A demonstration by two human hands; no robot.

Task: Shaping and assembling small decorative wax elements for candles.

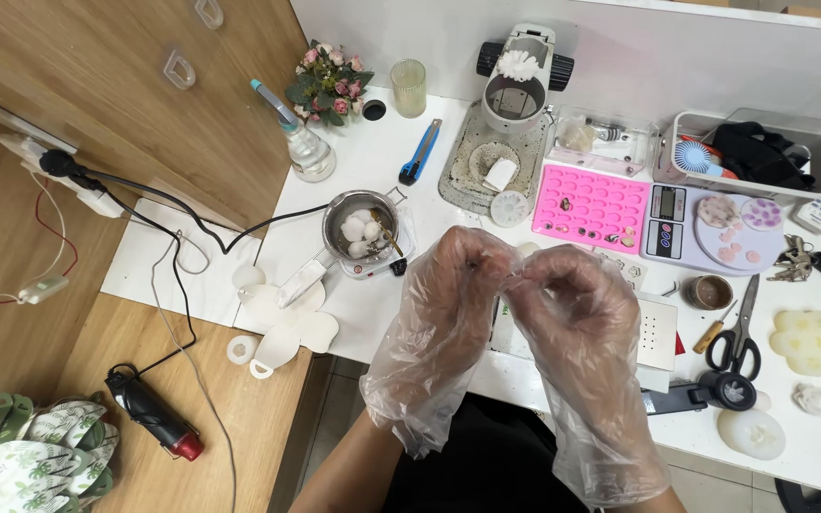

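Both hands are raised above the white worktop and are covered by loose clear plastic gloves. The left hand and the right hand are brought together, fingertips touching at the middle. The fingers are curled inward and pressed together; whether anything small is pinched between them cannot be told. Just behind the left hand, a small metal pot holding white lumps is seen, and behind the right a pink mould tray.

Bright, even light; sharp, soft shadows.
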